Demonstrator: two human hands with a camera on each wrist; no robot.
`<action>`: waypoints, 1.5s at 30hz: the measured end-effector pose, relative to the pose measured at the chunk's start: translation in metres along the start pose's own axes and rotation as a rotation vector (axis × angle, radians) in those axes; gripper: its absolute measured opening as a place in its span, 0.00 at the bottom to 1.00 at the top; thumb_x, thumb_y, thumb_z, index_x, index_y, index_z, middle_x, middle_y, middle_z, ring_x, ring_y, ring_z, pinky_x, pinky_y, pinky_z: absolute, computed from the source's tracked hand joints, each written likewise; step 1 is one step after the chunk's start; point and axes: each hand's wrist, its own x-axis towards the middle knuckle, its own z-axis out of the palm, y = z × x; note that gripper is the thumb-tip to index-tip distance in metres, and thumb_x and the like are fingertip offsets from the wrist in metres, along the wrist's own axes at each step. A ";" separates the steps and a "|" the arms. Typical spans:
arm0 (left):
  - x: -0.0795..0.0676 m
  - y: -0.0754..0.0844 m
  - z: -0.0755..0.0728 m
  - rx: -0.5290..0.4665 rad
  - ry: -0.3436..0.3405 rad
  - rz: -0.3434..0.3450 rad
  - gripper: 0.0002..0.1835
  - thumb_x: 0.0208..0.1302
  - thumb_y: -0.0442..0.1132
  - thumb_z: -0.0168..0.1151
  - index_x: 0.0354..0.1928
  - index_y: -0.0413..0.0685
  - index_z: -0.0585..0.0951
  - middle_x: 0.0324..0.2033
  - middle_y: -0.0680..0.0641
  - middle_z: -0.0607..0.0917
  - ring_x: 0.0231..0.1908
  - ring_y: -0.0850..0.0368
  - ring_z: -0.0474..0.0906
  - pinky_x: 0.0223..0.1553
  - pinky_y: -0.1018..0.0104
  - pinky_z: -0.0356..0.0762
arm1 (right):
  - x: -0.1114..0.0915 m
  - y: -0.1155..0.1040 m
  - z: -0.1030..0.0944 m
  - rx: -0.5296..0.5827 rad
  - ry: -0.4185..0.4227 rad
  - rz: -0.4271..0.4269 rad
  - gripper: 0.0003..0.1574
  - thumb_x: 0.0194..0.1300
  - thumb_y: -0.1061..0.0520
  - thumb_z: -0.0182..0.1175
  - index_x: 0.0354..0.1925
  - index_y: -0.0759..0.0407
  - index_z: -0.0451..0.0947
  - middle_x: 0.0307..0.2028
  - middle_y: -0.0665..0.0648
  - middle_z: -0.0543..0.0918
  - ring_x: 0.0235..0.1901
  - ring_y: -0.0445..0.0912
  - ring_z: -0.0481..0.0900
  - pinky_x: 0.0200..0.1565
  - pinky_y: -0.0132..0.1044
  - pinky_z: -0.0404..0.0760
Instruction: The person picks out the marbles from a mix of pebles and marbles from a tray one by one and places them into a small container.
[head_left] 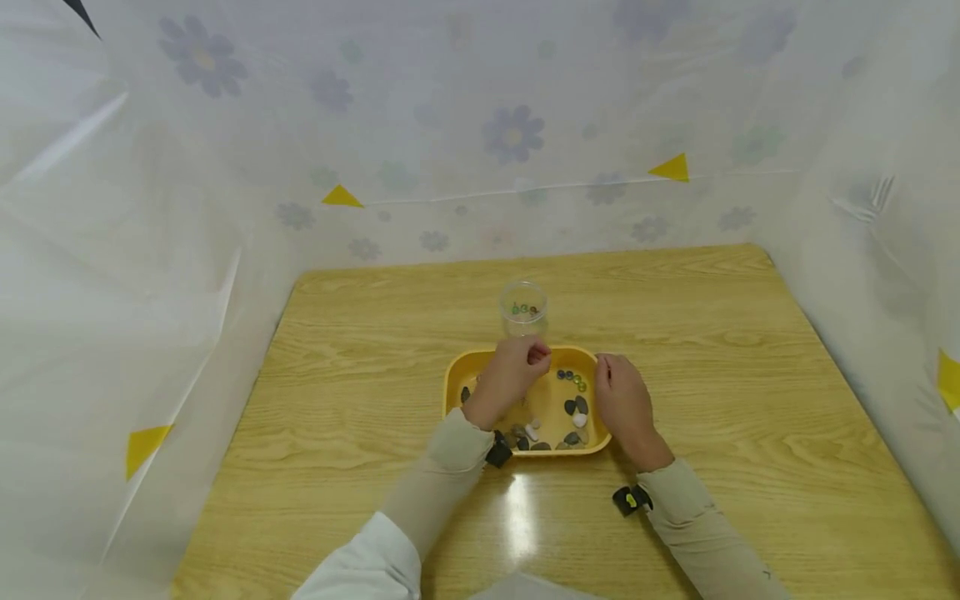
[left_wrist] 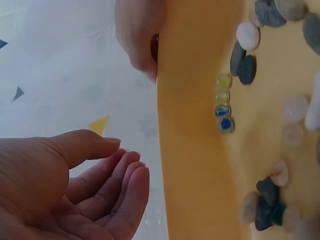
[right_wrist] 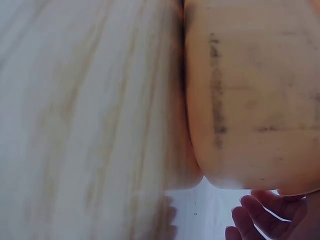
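Observation:
My left hand [head_left: 512,375] hovers over the far side of a yellow tray [head_left: 452,379], close in front of a clear cup [head_left: 523,325] with several marbles in it. In the left wrist view, its fingers [left_wrist: 132,185] are loosely bent, the thumb tip near them, and nothing shows between. My right hand [head_left: 624,404] grips the tray's right rim. Inside the tray, several blue and yellow-green glass marbles [left_wrist: 223,97] form a row beside dark pebbles [left_wrist: 246,69] and a white stone [left_wrist: 248,35].
More pebbles [head_left: 542,446] lie along the tray's near side. A green piece [left_wrist: 278,214] sits among stones in the left wrist view. The wooden table [head_left: 360,375] reaches back to a flower-patterned sheet [head_left: 480,225]; plastic sheeting hangs on both sides.

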 end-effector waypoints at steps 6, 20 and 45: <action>-0.008 0.007 0.018 0.027 -0.035 -0.007 0.08 0.63 0.38 0.59 0.40 0.43 0.82 0.30 0.55 0.82 0.29 0.67 0.75 0.31 0.75 0.74 | 0.001 -0.001 -0.001 0.003 -0.005 0.008 0.29 0.75 0.47 0.35 0.44 0.65 0.77 0.41 0.61 0.78 0.40 0.53 0.76 0.41 0.50 0.75; -0.006 -0.002 0.047 0.069 -0.054 -0.094 0.09 0.64 0.37 0.57 0.43 0.44 0.82 0.32 0.54 0.81 0.28 0.65 0.74 0.28 0.72 0.73 | 0.001 0.000 0.001 -0.004 -0.007 -0.005 0.28 0.75 0.48 0.36 0.44 0.65 0.77 0.41 0.62 0.78 0.40 0.54 0.76 0.41 0.50 0.74; 0.018 -0.005 0.078 0.319 -0.102 0.042 0.04 0.63 0.35 0.57 0.31 0.48 0.79 0.25 0.55 0.77 0.24 0.63 0.69 0.27 0.74 0.66 | 0.000 0.000 0.000 0.027 -0.009 0.003 0.30 0.75 0.47 0.34 0.46 0.65 0.77 0.41 0.62 0.79 0.43 0.55 0.76 0.45 0.52 0.74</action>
